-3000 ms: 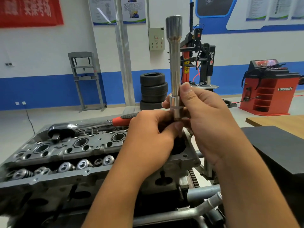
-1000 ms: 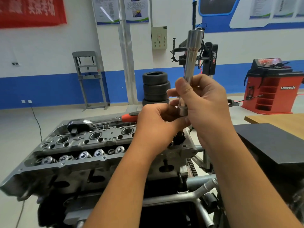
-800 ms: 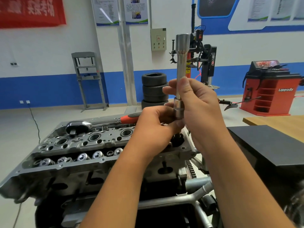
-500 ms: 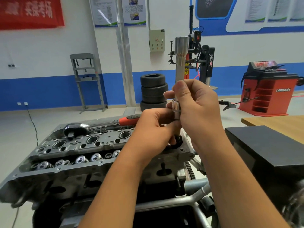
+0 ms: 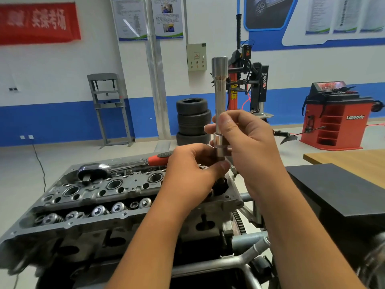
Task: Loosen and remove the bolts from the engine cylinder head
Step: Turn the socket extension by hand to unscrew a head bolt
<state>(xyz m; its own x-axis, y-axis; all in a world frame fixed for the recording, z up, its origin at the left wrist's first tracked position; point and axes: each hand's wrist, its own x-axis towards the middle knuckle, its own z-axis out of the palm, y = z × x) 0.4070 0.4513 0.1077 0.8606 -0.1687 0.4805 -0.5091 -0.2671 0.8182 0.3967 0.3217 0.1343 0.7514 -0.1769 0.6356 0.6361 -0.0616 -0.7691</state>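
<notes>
My right hand [image 5: 248, 147] grips a long steel extension bar [image 5: 219, 92], held upright above the right end of the grey cylinder head [image 5: 87, 205]. A short socket [image 5: 220, 146] sits on the bar's lower end. My left hand [image 5: 191, 172] pinches that socket's bottom end from the left with thumb and fingers. A ratchet wrench [image 5: 116, 166] with a red and black handle lies on the far edge of the head. Valve springs [image 5: 100, 210] show in a row along the head's near side. No bolt is plainly visible.
The engine stands on a metal frame [image 5: 229, 261]. A black box [image 5: 337, 190] and a wooden table [image 5: 350, 158] are to the right. Stacked tyres [image 5: 192, 119], a tyre changer [image 5: 248, 84], a red balancer [image 5: 335, 117] and a grey rack [image 5: 108, 107] stand at the back.
The bar went from tilted right to upright and dropped a little in my view. Both hands keep their hold at its lower end. The ratchet has not moved on the head.
</notes>
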